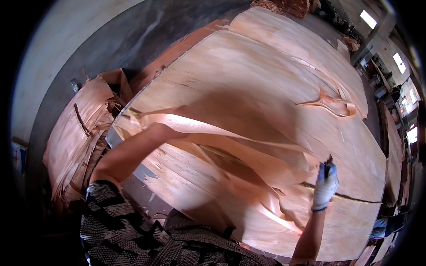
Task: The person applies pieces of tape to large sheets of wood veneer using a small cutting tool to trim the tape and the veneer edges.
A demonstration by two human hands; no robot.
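Note:
A large wood veneer sheet lies before me on a broad pile. Along its near part a long veneer strip is lifted and curls in a wave from left to right. My left forearm reaches to the strip's left part; the hand itself is hidden behind the wood. On the right, my right hand, in a white and blue glove, is closed at the strip's right end. A small dark thing shows at its fingertips, too blurred to name. A dark split runs rightward from beside this hand.
A curled veneer scrap sits on the sheet farther off, near a raised veneer flap at the back. Left of the pile stands a bundle of torn veneer pieces. More veneer stacks line the right side.

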